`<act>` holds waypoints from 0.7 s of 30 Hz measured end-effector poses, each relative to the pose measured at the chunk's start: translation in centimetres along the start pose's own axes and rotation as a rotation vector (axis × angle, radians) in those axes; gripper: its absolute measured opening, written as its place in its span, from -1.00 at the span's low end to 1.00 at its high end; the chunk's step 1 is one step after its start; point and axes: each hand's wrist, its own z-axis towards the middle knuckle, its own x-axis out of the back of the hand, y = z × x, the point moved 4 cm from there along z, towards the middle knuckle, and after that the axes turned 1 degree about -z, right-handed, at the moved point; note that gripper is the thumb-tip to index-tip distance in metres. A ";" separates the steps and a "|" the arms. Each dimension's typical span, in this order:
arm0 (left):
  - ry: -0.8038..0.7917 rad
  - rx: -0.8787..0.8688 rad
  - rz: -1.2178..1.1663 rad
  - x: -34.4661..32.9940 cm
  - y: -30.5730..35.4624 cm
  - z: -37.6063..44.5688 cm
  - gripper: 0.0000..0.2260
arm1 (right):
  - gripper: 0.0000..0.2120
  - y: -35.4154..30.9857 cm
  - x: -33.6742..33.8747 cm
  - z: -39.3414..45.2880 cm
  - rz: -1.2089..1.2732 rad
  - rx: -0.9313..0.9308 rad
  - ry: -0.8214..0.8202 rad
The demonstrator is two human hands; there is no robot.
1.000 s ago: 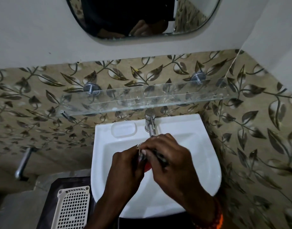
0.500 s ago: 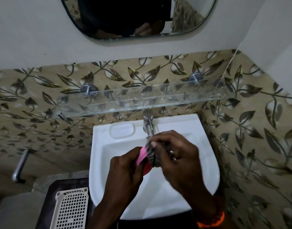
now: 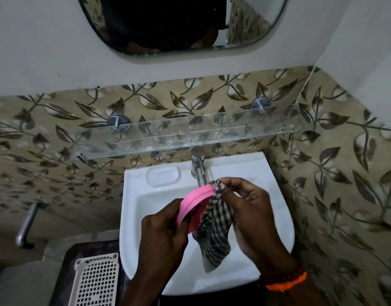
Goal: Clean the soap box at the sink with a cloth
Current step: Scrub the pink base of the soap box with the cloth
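A pink oval soap box [image 3: 195, 203] is held on edge over the white sink [image 3: 276, 219], gripped at its lower end by my left hand [image 3: 163, 237]. My right hand [image 3: 254, 217] pinches a black-and-white checked cloth [image 3: 215, 235] against the box's upper right rim. The rest of the cloth hangs down into the basin between my two hands. Both hands are below the tap [image 3: 199, 171].
A moulded soap recess [image 3: 163, 176] lies left of the tap. A glass shelf [image 3: 190, 133] juts out above the sink, under a mirror [image 3: 181, 23]. A cream perforated basket [image 3: 97, 281] stands lower left, and a metal pipe [image 3: 26, 226] sticks out of the left wall.
The hands have parted and lifted. The soap box, earlier mostly hidden between them, now shows tilted on edge, and the cloth has unfolded and hangs down.
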 end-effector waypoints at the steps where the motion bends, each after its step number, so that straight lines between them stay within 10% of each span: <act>1: 0.019 -0.006 -0.027 0.1 0.1 0.1 -0.87 | -0.82 0.9 -0.5 -0.4 0.089 -0.122 -0.027; 5: 0.037 -0.034 -0.080 0.1 0.9 0.6 -0.81 | -0.80 1.8 -0.7 -1.6 0.231 -0.217 -0.099; 14: 0.083 0.037 -0.230 -0.4 0.9 0.2 -0.93 | -0.76 -2.7 0.6 -1.5 0.022 0.310 0.010; 21: 0.130 0.065 -0.449 -0.4 1.4 0.2 -0.78 | -0.93 -0.8 -0.3 -2.2 0.012 0.085 -0.220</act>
